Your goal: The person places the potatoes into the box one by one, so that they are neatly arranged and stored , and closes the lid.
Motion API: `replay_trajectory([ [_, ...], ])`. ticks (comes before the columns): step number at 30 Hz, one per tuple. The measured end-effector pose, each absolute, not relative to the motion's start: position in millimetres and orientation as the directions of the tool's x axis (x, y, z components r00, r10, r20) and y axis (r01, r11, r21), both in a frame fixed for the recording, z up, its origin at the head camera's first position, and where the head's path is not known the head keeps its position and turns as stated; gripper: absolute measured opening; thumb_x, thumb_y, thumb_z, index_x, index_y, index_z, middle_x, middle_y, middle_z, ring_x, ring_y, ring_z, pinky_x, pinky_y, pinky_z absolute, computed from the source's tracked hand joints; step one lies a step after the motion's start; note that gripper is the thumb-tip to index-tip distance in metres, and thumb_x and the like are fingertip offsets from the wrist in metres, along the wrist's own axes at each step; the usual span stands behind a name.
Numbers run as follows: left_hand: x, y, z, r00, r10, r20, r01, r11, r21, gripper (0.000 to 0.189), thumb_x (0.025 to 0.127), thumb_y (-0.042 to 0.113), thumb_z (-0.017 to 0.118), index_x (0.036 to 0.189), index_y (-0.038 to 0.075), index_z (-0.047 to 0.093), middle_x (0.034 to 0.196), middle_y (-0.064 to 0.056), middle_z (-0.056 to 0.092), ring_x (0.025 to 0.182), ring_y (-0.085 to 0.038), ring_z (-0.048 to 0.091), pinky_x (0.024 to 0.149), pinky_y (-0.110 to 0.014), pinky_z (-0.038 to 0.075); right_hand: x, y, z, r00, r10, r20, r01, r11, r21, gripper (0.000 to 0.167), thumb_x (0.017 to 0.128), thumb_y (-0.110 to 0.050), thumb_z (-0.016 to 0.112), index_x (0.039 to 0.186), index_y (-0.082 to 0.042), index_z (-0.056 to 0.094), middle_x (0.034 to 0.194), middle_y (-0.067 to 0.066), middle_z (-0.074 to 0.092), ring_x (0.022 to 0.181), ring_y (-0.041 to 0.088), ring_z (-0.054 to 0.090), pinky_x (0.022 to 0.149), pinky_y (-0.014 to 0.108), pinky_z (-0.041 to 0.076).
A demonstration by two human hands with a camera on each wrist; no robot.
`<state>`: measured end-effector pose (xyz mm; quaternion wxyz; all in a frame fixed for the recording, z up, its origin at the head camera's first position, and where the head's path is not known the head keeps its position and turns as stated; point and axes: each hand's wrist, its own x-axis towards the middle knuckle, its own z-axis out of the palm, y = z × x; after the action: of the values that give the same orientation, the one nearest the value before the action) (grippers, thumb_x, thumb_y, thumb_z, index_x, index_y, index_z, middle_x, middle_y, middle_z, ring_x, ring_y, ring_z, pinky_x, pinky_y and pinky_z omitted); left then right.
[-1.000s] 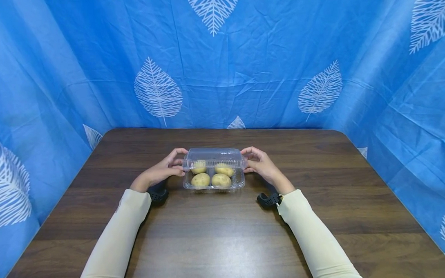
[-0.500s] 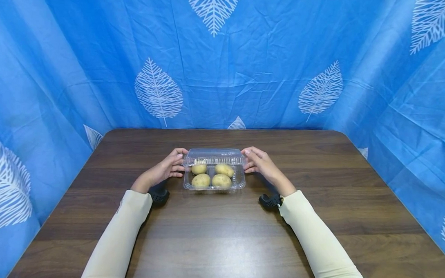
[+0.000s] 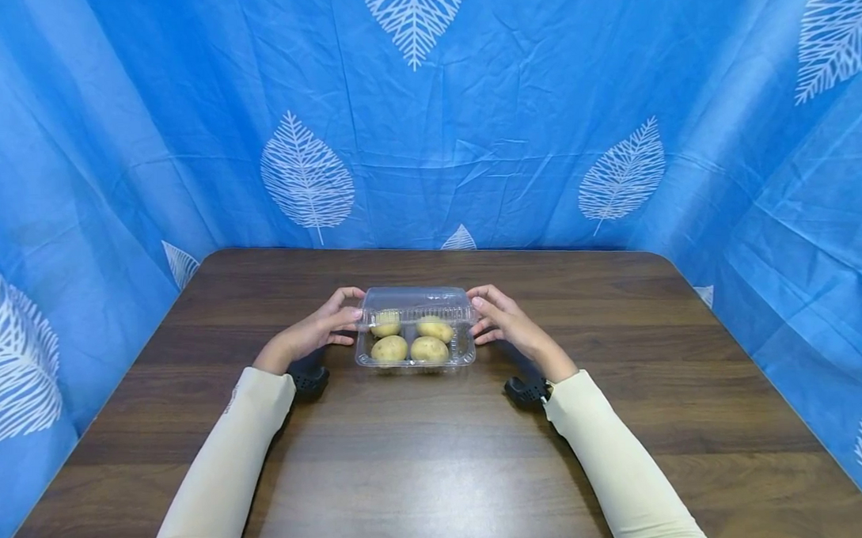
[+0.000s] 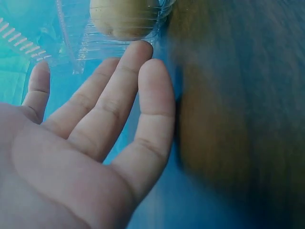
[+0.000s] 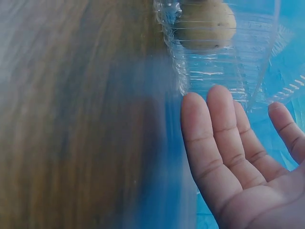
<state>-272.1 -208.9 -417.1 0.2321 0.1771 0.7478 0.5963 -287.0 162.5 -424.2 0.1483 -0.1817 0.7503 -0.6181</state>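
A clear plastic clamshell box (image 3: 367, 360) stands on the table with several potatoes (image 3: 429, 350) in it. Its hinged lid (image 3: 418, 296) is raised at the back, tilted over the rear potatoes. At the box's left side is my left hand (image 3: 317, 327), thumb by the lid's edge and index finger at its rear corner. My right hand (image 3: 510, 320) mirrors it on the right side. Both wrist views show fairly straight fingers at the box wall, a potato (image 4: 126, 19) visible through the plastic on the left and another potato (image 5: 205, 24) on the right.
The dark wooden table (image 3: 437, 451) extends around the box, its far edge behind the lid. Blue cloth with white leaf prints (image 3: 306, 170) hangs at the back and sides. A black wrist strap (image 3: 526, 390) is on the right wrist, another on the left.
The left thumb has risen from beside the box to the lid's edge. The right hand's fingers have spread a little, and its wrist has shifted slightly right. The box and potatoes stay put.
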Motion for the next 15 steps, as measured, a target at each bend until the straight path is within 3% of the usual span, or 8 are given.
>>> replay_trajectory([
  [3, -270.9, -210.8, -417.9, -0.822, 0.552, -0.138, -0.002, 0.24, 0.971, 0.074, 0.107, 0.04, 0.054, 0.16, 0.006, 0.014, 0.168, -0.034, 0.021, 0.152, -0.054, 0.034, 0.122, -0.069, 0.033, -286.5, 164.9, -425.7, -0.875, -0.484, 0.008, -0.099, 0.162, -0.982, 0.065, 0.11, -0.039, 0.052, 0.153, 0.008, 0.038, 0.15, 0.033, 0.043, 0.09, 0.016, 0.067, 0.081, 0.031, 0.063],
  [6, -269.9, -212.7, -418.6, -0.818, 0.556, -0.148, 0.005, 0.263, 0.965, 0.078, 0.106, 0.038, 0.057, 0.162, 0.007, 0.014, 0.169, -0.035, 0.021, 0.15, -0.053, 0.037, 0.122, -0.068, 0.034, -286.0, 167.2, -427.6, -0.861, -0.507, 0.019, -0.113, 0.155, -0.981, 0.069, 0.11, -0.039, 0.057, 0.155, 0.008, 0.036, 0.147, 0.036, 0.045, 0.091, 0.017, 0.066, 0.083, 0.032, 0.063],
  [10, -268.3, -213.4, -418.1, -0.815, 0.559, -0.153, 0.008, 0.275, 0.961, 0.08, 0.105, 0.036, 0.061, 0.164, 0.008, 0.014, 0.171, -0.035, 0.018, 0.15, -0.054, 0.037, 0.12, -0.068, 0.037, -284.7, 170.3, -428.9, -0.846, -0.532, 0.022, -0.129, 0.166, -0.978, 0.068, 0.108, -0.032, 0.061, 0.157, 0.008, 0.035, 0.131, 0.033, 0.057, 0.093, 0.019, 0.067, 0.085, 0.036, 0.064],
  [15, -265.6, -213.2, -415.0, -0.812, 0.564, -0.148, 0.02, 0.281, 0.959, 0.086, 0.103, 0.033, 0.065, 0.167, 0.008, 0.013, 0.173, -0.034, 0.015, 0.149, -0.053, 0.04, 0.117, -0.066, 0.042, -281.9, 173.4, -426.4, -0.829, -0.559, 0.004, -0.127, 0.181, -0.975, 0.069, 0.104, -0.019, 0.065, 0.16, 0.005, 0.033, 0.115, 0.02, 0.061, 0.094, 0.021, 0.068, 0.087, 0.041, 0.064],
])
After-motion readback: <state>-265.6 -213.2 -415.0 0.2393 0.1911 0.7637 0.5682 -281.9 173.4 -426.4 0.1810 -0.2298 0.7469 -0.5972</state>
